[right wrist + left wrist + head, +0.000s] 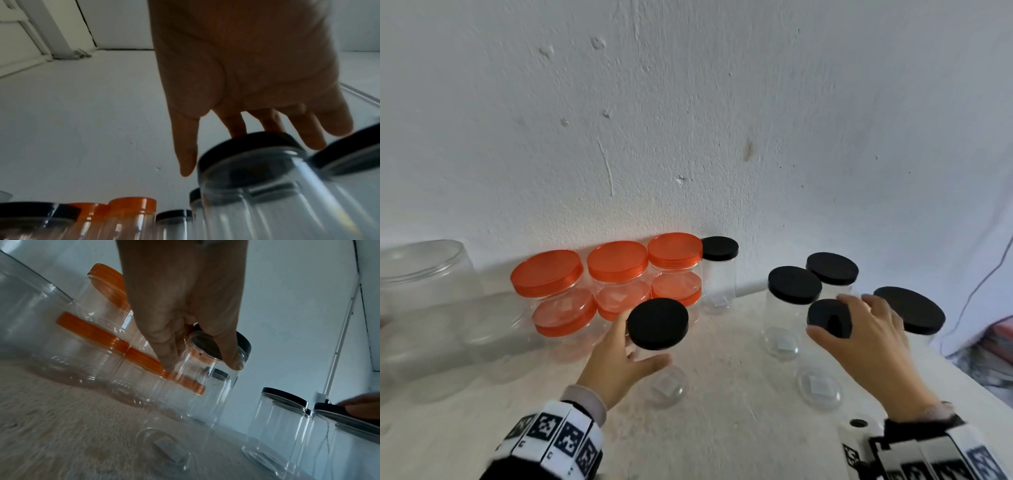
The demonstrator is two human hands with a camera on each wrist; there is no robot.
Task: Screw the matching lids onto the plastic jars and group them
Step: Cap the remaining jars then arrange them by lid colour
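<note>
My left hand (642,342) grips a clear jar with a black lid (657,323) just under the lid, thumb on the near side, in front of the orange-lidded jars (618,260). The left wrist view shows its fingers (168,356) and thumb round that jar (197,369). My right hand (835,315) lies over the black lid (825,315) of another clear jar, fingers spread and fairly straight, thumb beside the rim. In the right wrist view the right hand's fingers (236,128) touch this lid (252,146).
Orange-lidded jars stand stacked in two layers against the wall. Black-lidded jars (794,284) cluster at the right, with a wider one (909,310) by the table's right edge. One more (719,248) stands beside the orange group. Large lidless clear jars (424,274) fill the left.
</note>
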